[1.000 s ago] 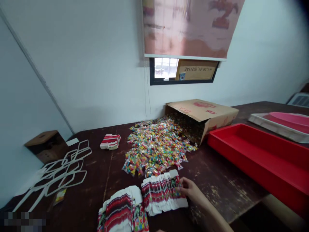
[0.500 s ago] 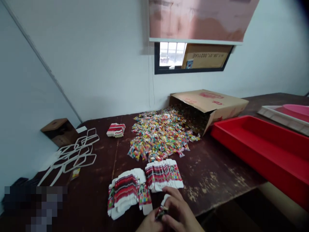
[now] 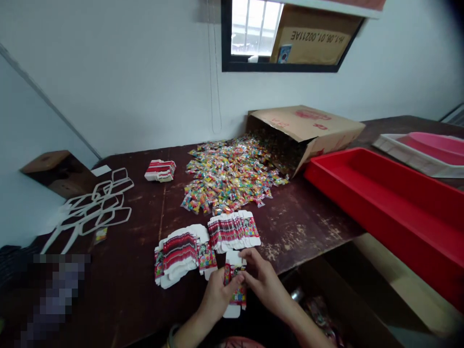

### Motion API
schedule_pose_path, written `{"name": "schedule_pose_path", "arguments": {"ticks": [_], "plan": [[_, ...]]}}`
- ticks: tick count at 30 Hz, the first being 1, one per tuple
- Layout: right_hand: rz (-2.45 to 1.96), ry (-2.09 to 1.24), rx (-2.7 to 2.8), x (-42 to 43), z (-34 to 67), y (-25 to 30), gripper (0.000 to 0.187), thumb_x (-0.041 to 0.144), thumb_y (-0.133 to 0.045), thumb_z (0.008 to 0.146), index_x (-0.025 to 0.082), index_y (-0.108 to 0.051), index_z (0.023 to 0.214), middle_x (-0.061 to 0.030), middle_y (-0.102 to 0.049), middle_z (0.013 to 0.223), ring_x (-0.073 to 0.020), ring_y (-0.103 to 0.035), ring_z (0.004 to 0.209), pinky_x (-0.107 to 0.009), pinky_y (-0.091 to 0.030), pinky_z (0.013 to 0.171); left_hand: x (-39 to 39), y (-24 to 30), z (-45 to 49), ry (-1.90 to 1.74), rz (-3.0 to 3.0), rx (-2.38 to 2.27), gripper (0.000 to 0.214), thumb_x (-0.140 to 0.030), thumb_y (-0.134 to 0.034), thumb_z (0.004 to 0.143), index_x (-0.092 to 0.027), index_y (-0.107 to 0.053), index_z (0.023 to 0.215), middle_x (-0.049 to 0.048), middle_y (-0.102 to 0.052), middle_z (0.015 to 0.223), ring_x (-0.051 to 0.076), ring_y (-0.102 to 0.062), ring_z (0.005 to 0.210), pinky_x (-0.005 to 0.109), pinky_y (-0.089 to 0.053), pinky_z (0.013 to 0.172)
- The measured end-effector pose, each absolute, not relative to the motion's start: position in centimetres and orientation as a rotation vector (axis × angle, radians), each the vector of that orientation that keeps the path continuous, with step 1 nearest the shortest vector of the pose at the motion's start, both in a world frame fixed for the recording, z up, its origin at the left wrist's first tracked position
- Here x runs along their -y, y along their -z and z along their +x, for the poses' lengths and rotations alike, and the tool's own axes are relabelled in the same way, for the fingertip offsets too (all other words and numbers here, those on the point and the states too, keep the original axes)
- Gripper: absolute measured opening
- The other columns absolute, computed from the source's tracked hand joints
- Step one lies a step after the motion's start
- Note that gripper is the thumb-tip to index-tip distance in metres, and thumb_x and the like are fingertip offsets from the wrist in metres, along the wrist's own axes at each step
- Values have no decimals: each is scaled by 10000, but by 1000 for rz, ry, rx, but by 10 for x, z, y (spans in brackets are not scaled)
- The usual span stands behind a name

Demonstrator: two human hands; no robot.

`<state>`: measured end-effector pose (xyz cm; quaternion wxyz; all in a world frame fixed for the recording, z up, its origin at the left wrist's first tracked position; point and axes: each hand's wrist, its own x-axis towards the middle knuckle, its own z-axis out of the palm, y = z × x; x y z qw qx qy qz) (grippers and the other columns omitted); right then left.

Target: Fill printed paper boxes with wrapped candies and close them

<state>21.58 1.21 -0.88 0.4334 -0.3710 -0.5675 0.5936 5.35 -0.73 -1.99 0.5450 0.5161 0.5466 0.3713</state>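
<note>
Between my two hands is a small printed carton (image 3: 237,293), red and many-coloured, with white end flaps standing out at its top and bottom. My left hand (image 3: 216,291) grips its left side, thumb across the front. My right hand (image 3: 264,280) pinches the right side near the upper flap. Just beyond lie two fanned stacks of flat cartons, a left stack (image 3: 181,252) and a right stack (image 3: 232,231). Behind them spreads a heap of small clear-wrapped, many-coloured sweets (image 3: 228,176).
A cardboard box (image 3: 308,123) lies on its side, sweets spilling from it. Right of it is a red tray (image 3: 384,203), and beyond that a white tray (image 3: 406,152). White loops (image 3: 105,208) and a small carton stack (image 3: 160,170) lie left on the dark table (image 3: 137,261).
The view has tilted down. My hands have come more fully into sight, and the carton between them now shows its printed face and both end flaps.
</note>
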Motion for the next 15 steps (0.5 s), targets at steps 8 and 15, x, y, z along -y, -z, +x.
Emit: {"name": "schedule_pose_path", "arguments": {"ticks": [8, 15], "plan": [[-793, -2130, 701, 7, 222, 48, 296, 364, -723, 775, 155, -521, 835, 48, -519, 616, -43, -463, 464, -122, -371, 391, 34, 21, 44, -839, 1336, -1258, 298, -378, -606, 843, -206, -503, 1063, 52, -706, 901, 190, -666, 805, 258, -487, 763], [-729, -2545, 671, 5, 223, 50, 362, 189, -834, 590, 101, -628, 874, -16, -646, 737, -72, -594, 500, -173, -521, 467, 51, 12, 41, -820, 1180, -1292, 259, -435, -612, 814, -184, -624, 880, 19, -621, 733, 183, -592, 737, 250, -444, 697]]}}
